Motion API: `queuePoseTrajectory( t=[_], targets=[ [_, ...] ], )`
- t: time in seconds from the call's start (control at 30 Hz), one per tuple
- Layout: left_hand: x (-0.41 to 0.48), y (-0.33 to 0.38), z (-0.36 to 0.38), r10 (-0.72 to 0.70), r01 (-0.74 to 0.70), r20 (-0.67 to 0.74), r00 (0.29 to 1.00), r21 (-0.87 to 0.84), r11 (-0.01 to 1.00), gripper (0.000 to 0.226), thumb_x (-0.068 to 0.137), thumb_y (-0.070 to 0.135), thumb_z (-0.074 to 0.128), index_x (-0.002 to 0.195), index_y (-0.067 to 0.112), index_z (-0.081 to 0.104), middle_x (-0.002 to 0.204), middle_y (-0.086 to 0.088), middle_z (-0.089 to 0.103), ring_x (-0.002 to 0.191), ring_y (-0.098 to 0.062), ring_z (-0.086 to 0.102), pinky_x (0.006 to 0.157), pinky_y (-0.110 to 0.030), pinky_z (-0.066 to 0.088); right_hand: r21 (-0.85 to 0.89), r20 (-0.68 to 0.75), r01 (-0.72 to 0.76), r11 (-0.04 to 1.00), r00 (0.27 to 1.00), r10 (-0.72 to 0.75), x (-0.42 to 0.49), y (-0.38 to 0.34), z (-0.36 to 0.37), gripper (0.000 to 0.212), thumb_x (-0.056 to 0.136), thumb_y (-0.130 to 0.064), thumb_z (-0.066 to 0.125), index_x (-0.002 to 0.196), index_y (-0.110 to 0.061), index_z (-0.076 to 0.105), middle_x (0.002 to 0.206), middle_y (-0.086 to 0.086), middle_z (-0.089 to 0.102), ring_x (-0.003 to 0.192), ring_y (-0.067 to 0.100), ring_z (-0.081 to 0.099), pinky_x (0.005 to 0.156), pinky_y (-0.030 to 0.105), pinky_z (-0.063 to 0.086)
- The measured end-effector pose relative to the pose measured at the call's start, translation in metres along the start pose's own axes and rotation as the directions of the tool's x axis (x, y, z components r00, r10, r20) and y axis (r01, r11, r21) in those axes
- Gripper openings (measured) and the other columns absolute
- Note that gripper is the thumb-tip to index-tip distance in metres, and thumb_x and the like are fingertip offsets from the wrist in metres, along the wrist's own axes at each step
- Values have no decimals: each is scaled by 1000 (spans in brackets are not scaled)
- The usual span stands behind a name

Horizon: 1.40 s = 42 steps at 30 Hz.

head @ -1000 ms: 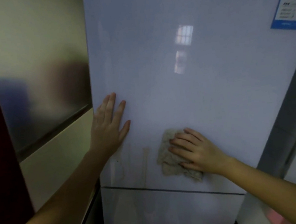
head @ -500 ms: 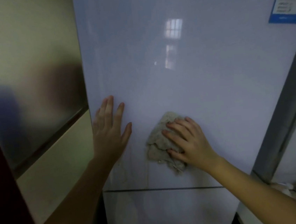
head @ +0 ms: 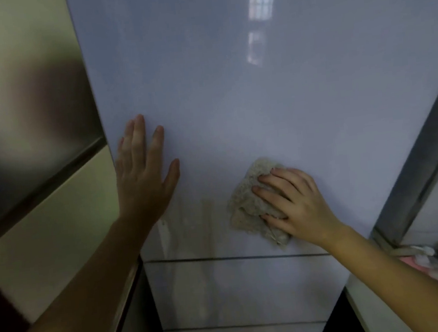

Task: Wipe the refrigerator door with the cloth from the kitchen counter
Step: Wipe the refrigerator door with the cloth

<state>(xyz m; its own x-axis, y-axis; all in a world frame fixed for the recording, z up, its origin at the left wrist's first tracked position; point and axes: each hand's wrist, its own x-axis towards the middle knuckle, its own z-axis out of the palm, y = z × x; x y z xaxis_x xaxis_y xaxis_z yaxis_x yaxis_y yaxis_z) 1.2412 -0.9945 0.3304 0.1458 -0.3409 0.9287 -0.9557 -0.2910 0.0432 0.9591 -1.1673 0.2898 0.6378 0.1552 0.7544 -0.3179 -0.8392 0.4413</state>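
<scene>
L hand (head: 143, 173) lies spread flat on the refrigerator door (head: 232, 96), fingers straight, holding nothing. R hand (head: 297, 203) presses the crumpled beige cloth (head: 246, 203) against the door low down, fingers laid flat over it, just above the seam. Pale streaks (head: 206, 213) run btwn the hands.

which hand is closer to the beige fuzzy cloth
Right: the right hand presses on the beige fuzzy cloth; the left hand lies flat on the pale fridge door, apart to its left.
</scene>
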Motion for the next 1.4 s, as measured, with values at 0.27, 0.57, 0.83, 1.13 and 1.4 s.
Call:
queuePoseTrajectory(
  t=[0.27,0.57,0.83,1.13,1.4],
  targets=[
    [0,1,-3,18,-19,7,1000,84,996,62,102,39,50,152,6,33,161,-27,24,151,-42,22,121,-54,28,60,-129,-4,998,992,12,-7,4,16,46,87,-38,75,127,-15,71,138,5,60,129,29,51,107,50,43],
    [-4,1,0,37,-34,-45,998,53,998,63,101,40,48,153,8,31,163,-24,21,153,-38,20,123,-48,22,65,-209,-74,995,974,86,-10,-6,25,48,83,-41,78,123,-14,73,131,9,67,129,29,51,108,48,41],
    [-46,-7,14,6,-3,-84,996,29,1000,58,100,42,43,149,10,39,163,-18,25,152,-34,24,120,-45,25,15,-256,-91,996,962,92,-14,-15,31,51,83,-43,75,124,-14,72,134,11,65,130,32,51,107,51,43],
    [-98,-44,22,66,-62,-66,996,61,996,55,99,38,48,144,5,47,160,-21,31,148,-36,33,117,-44,30,31,-255,-51,998,965,57,2,-60,57,50,82,-40,75,124,-14,72,134,11,64,130,33,52,105,50,43],
    [-141,-56,34,107,-104,-25,994,104,989,59,98,35,53,146,3,44,158,-24,34,147,-37,35,116,-46,35,75,-105,221,972,971,-213,5,-108,96,42,90,-43,68,123,-17,72,136,8,65,131,29,53,109,46,41]
  ],
)
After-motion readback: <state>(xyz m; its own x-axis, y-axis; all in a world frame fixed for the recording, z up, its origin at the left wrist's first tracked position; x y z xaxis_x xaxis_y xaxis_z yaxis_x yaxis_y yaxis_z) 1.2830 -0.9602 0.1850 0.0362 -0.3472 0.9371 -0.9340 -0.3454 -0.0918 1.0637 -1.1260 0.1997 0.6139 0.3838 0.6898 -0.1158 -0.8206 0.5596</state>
